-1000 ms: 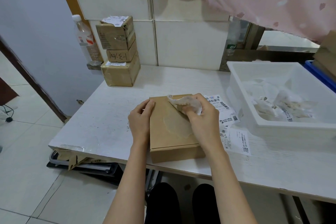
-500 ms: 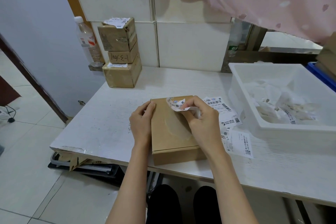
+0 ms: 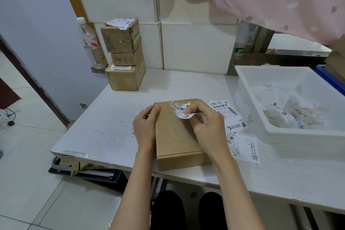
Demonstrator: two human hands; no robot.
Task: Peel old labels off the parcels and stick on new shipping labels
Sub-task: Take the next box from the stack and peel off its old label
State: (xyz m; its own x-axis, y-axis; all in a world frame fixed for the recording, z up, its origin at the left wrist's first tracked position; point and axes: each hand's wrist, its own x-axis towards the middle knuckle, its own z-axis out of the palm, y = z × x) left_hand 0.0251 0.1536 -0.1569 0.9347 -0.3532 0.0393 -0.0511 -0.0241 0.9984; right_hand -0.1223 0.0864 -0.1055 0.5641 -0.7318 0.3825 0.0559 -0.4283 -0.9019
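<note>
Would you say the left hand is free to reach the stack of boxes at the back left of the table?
Probably yes: the left hand only steadies the flat box, and bare table lies between it and the stacked boxes.

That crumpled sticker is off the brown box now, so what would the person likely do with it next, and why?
Probably carry the old label, pinched in the right hand, over to the white bin on the right and drop it. That bin already holds similar peeled scraps, and the left hand steadies the box.
</note>
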